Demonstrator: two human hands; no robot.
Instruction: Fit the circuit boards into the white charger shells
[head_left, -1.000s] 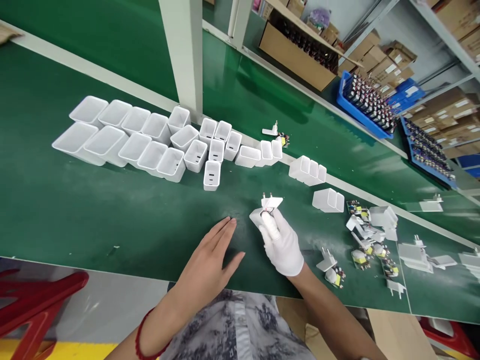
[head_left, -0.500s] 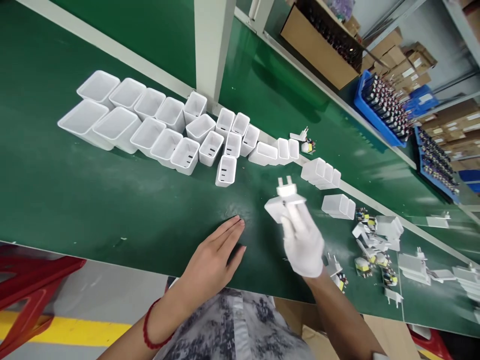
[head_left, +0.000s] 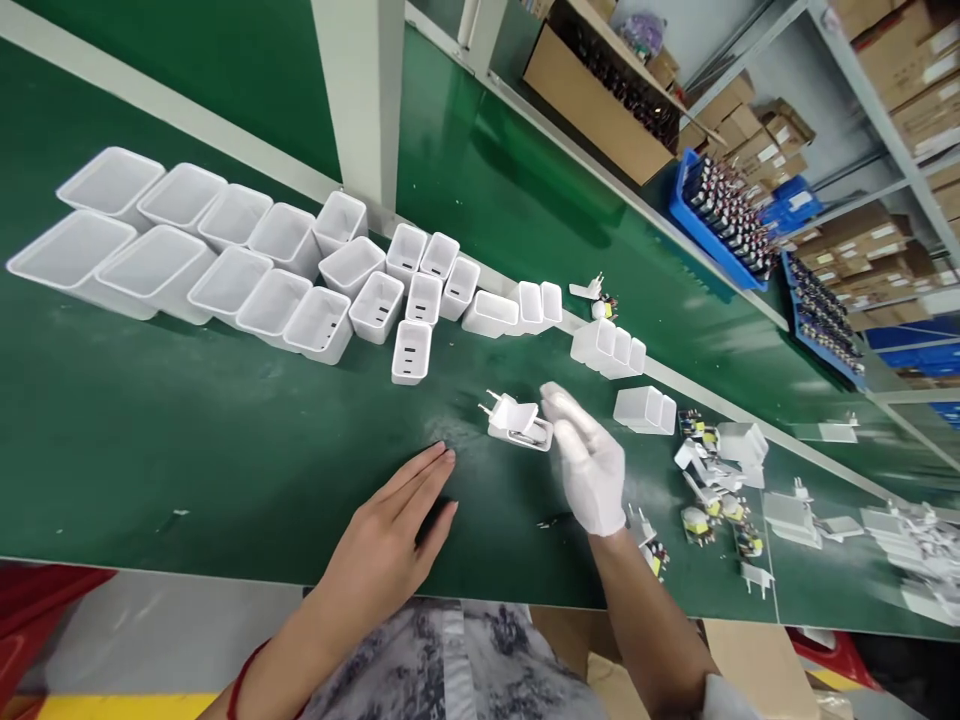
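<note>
Case in the head view has a plug sitting askew over its open mouth, prongs toward the back left corner of the worktop – the lot lies about midway between front and back edges. Looks to me like the setting-down step. Right hand, white glove, is just beside it, fingers stretched out, nothing in them that I can see; can't tell if a fingertip touches. Left hand is bare, nearer the front edge, fingers loose, holding nothing. Hands are apart.

I'd say any next grip calls for closing gently on the case without tipping the plug.

Versus half a second ago: the glove had both gripped – now it's let go.
</note>
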